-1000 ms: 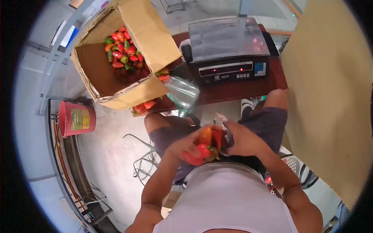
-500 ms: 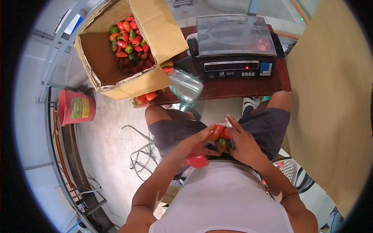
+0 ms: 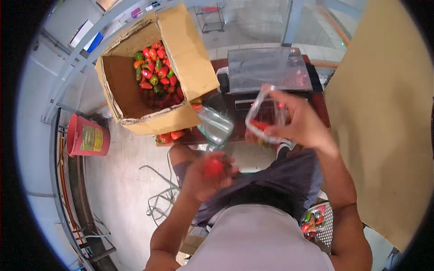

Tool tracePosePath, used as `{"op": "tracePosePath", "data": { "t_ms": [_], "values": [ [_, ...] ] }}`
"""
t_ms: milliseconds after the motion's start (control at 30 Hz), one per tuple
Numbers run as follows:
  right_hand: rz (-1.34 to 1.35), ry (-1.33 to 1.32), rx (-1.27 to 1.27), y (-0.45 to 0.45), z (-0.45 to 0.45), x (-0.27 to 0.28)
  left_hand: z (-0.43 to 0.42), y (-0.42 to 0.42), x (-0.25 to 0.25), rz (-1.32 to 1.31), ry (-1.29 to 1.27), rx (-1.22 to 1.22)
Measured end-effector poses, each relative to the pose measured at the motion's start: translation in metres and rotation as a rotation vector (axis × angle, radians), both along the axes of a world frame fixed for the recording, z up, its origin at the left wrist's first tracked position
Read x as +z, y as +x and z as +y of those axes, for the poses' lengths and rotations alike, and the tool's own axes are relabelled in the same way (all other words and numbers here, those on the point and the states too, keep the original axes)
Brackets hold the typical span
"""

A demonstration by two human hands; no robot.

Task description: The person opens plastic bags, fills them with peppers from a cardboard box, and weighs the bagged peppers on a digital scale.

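My right hand (image 3: 304,121) is raised in front of the scale, closed on a clear plastic bag (image 3: 256,107) by its upper part. Red peppers (image 3: 261,125) show in the bag, partly blurred by motion. Over my left thigh, my left hand (image 3: 203,181) has its fingers curled around a red pepper (image 3: 214,167); this hand is smeared too. Beyond it lies a stack of clear plastic bags (image 3: 216,124) at the table's edge. An open cardboard box (image 3: 190,58) holds many red and green peppers (image 3: 156,67). Several more peppers (image 3: 171,136) lie below its near edge.
A digital scale (image 3: 271,70) with a metal plate stands on the dark red table (image 3: 322,115). A red bucket (image 3: 88,135) is on the floor at left, near a tangled strap (image 3: 160,201). At right are a wooden panel (image 3: 375,113) and a white basket (image 3: 326,230) with bagged peppers beside it.
My right hand has lifted the bag of peppers from my lap up toward the scale. My left hand has parted from the bag and moved forward, still with a red pepper.
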State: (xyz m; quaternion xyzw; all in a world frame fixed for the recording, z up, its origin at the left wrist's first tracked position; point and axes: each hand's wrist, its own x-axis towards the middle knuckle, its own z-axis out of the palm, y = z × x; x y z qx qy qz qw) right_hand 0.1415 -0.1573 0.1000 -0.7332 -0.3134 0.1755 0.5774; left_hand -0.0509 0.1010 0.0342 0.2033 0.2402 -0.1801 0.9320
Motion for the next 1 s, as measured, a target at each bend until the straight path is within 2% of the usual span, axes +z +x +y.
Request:
{"op": "tracePosePath", "data": {
  "t_ms": [67, 100, 200, 300, 400, 467, 500, 567, 633, 700, 800, 933, 1000],
  "values": [
    [-0.138, -0.041, -0.128, 0.020, 0.005, 0.035, -0.004, -0.015, -0.015, 0.038, 0.064, -0.039],
    [-0.383, -0.064, -0.155, 0.031, 0.005, 0.040, -0.012, -0.019, -0.012, 0.087, 0.124, -0.029],
    [-0.682, -0.190, -0.305, 0.053, 0.018, 0.030, -0.020, -0.028, -0.024, 0.129, 0.170, 0.046],
    [-0.617, -0.195, -0.446, 0.088, 0.021, -0.033, -0.021, -0.024, -0.028, 0.118, 0.141, 0.097],
    [-0.478, -0.196, -0.558, 0.106, 0.018, -0.071, -0.009, -0.025, -0.041, 0.021, 0.146, 0.065],
    [-0.553, -0.104, -0.539, 0.113, 0.014, -0.089, 0.001, -0.024, -0.049, -0.045, 0.141, 0.015],
    [-0.589, -0.058, -0.530, 0.114, 0.013, -0.093, -0.001, -0.021, -0.045, -0.038, 0.229, 0.021],
    [-0.367, -0.021, -0.477, 0.107, 0.009, -0.088, -0.011, -0.004, -0.032, -0.029, 0.407, 0.031],
    [-0.290, -0.035, -0.452, 0.089, 0.004, -0.070, -0.019, 0.016, -0.023, -0.091, 0.444, 0.043],
    [-0.357, -0.111, -0.445, 0.065, -0.003, -0.047, -0.026, 0.032, -0.013, -0.112, 0.484, 0.061],
    [-0.470, -0.002, -0.501, 0.051, -0.028, -0.069, -0.031, 0.045, -0.010, -0.105, 0.567, 0.064],
    [-0.140, 0.089, -0.677, 0.022, -0.052, -0.100, -0.019, 0.054, -0.029, -0.091, 0.803, -0.019],
    [-0.251, 0.086, -0.677, 0.017, -0.051, -0.100, -0.018, 0.066, -0.027, -0.099, 0.934, -0.036]
  ]
}}
